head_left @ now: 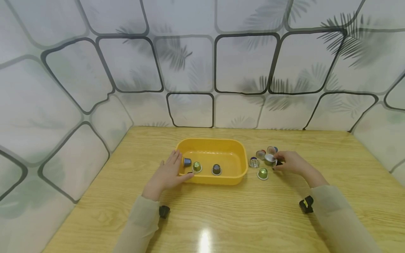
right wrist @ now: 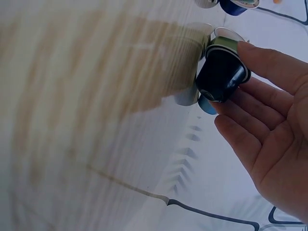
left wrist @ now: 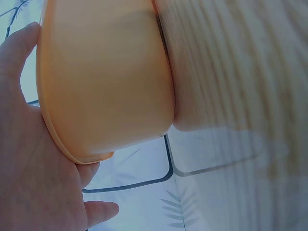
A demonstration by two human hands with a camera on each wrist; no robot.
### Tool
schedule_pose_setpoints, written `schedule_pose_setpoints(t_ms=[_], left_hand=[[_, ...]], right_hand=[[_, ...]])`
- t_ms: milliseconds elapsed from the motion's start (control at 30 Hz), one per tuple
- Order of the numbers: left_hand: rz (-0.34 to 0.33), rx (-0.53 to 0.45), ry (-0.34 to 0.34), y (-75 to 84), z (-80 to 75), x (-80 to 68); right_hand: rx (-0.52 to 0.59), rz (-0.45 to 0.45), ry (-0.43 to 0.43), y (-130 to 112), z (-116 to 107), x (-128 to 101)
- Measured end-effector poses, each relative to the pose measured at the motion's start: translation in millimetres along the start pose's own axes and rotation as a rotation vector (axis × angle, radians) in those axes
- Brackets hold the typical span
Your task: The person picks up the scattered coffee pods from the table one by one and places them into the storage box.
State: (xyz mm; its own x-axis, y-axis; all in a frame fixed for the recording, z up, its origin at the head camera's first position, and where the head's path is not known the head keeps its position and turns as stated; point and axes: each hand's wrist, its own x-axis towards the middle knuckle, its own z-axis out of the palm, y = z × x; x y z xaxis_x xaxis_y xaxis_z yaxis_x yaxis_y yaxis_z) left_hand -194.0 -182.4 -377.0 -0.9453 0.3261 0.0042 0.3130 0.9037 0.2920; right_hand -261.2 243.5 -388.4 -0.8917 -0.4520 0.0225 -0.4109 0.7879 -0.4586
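My left hand [head_left: 167, 174] rests on the left end of a yellow plastic tray [head_left: 218, 180], fingers along the left rim and thumb over the front edge. In the tray are a blue coffee capsule [head_left: 187, 162] lying on its side, a green capsule [head_left: 197, 166] and a dark capsule [head_left: 216, 169]. Right of the tray, my right hand [head_left: 292, 163] pinches a black coffee capsule [right wrist: 221, 74] between thumb and fingers, beside a group of capsules. The group includes a silver-lidded capsule [head_left: 269, 159] and, nearer the front, a green capsule [head_left: 262, 173].
More capsules lie close together on the wooden table [head_left: 246, 214]: a purple-ended capsule [head_left: 254, 162], a red capsule [head_left: 261, 154] and a blue capsule [head_left: 272, 150]. Patterned wall covering [head_left: 190, 70] rises behind the table and along its left side.
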Motion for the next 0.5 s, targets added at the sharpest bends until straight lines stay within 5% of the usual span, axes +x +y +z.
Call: schedule_pose_setpoints(t_ms=[500], left_hand=[[-0.005,-0.001,-0.006,-2.0,2.3,1.7]], right_hand=[[0.010,0.015,-0.037,-1.2,0.6,-0.3]])
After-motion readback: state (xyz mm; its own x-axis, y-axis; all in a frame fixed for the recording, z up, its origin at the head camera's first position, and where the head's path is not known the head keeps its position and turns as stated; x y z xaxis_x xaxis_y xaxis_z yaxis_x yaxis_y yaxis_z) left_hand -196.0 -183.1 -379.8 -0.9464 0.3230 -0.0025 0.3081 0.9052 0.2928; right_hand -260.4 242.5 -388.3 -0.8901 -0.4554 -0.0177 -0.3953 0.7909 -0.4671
